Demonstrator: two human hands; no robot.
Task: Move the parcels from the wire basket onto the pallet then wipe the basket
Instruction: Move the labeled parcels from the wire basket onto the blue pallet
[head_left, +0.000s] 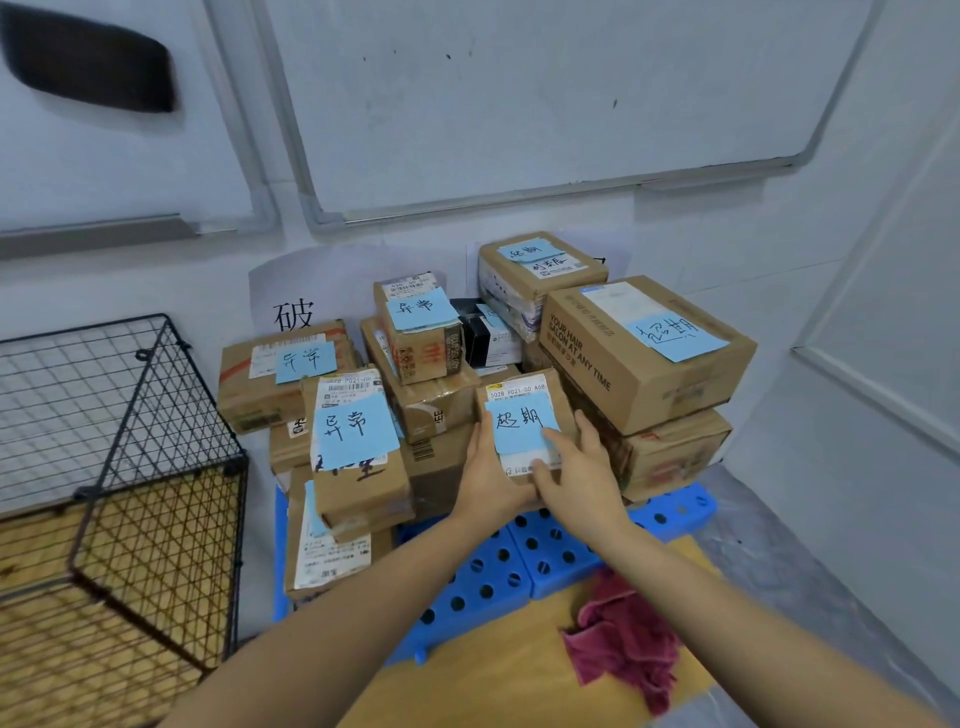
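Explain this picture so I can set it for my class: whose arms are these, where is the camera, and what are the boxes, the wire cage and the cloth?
No machine here. A person wears one camera on the head, looking forward and down, so you see their own arms. The left hand and right hand together hold a small brown cardboard parcel with a blue handwritten note, against the stack of other brown cardboard parcels on the blue plastic pallet with round holes. At the left stands the black wire basket; no parcel shows in the part seen. A dark red cloth lies crumpled in front of the pallet.
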